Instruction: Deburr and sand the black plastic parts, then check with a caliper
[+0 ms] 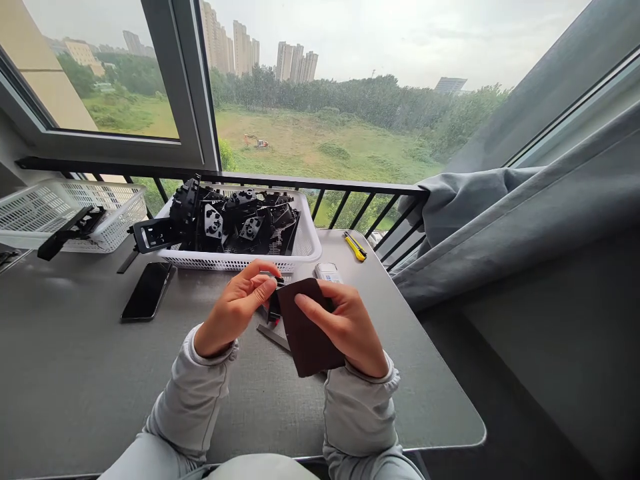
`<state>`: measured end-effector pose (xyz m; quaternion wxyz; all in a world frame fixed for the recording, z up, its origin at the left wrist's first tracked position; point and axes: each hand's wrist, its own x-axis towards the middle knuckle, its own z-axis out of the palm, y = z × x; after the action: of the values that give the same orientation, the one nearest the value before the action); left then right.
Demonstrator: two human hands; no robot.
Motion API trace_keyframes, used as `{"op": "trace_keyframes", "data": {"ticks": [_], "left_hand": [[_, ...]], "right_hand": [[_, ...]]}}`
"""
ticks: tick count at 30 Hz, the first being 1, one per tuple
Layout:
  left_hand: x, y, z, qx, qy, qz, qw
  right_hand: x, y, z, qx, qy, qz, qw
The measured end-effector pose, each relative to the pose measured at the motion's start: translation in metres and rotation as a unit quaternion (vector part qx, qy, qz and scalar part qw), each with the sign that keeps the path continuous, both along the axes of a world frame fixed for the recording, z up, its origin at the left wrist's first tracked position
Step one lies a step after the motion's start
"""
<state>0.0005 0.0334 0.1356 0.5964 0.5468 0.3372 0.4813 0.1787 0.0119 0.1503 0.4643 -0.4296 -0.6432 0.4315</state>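
My left hand (230, 310) is closed, thumb and index finger pinching a small black plastic part (273, 311) that is mostly hidden behind the fingers and the sheet. A dark brown sheet that looks like sandpaper (304, 337) is gripped in my right hand (353, 327), its thumb flat on the front face. The sheet's left edge comes right up to the black part; whether they touch I cannot tell. Beneath the hands, a flat grey strip (273, 337) lies on the table, partly covered by the sheet.
A white basket (313, 248) heaped with black plastic parts (235, 220) stands behind my hands. Farther left is another white basket (125, 217) with a black part across it. A phone (147, 292), a yellow utility knife (355, 247) and a white device (327, 272) lie on the grey table (75, 373).
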Motion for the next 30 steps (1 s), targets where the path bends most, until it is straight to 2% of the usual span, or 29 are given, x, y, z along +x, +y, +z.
{"op": "trace_keyframes", "data": {"ticks": [7, 13, 19, 21, 26, 30], "left_hand": [[-0.0006, 0.0021, -0.0009, -0.013, -0.004, -0.006, 1.0], [-0.0016, -0.0007, 0.003, -0.007, -0.002, 0.004, 1.0], [-0.0033, 0.0035, 0.0035, -0.029, 0.017, 0.033, 0.999], [-0.0031, 0.0056, 0.0019, -0.033, 0.011, 0.044, 0.998], [-0.0028, 0.0076, -0.0006, -0.052, -0.035, 0.07, 0.996], [-0.003, 0.0091, 0.0015, -0.07, -0.103, 0.098, 0.987]], "right_hand": [[0.0024, -0.0013, -0.0007, -0.037, 0.047, -0.013, 0.998], [0.0004, 0.0024, -0.001, -0.036, 0.027, -0.001, 0.999], [0.0032, 0.0051, -0.0055, -0.076, 0.125, -0.073, 0.987], [0.0022, 0.0056, -0.0066, -0.082, 0.141, -0.078, 0.983], [-0.0011, 0.0042, -0.0034, -0.112, 0.149, -0.026, 0.982], [0.0016, 0.003, -0.0021, -0.182, 0.174, 0.053, 0.966]]}}
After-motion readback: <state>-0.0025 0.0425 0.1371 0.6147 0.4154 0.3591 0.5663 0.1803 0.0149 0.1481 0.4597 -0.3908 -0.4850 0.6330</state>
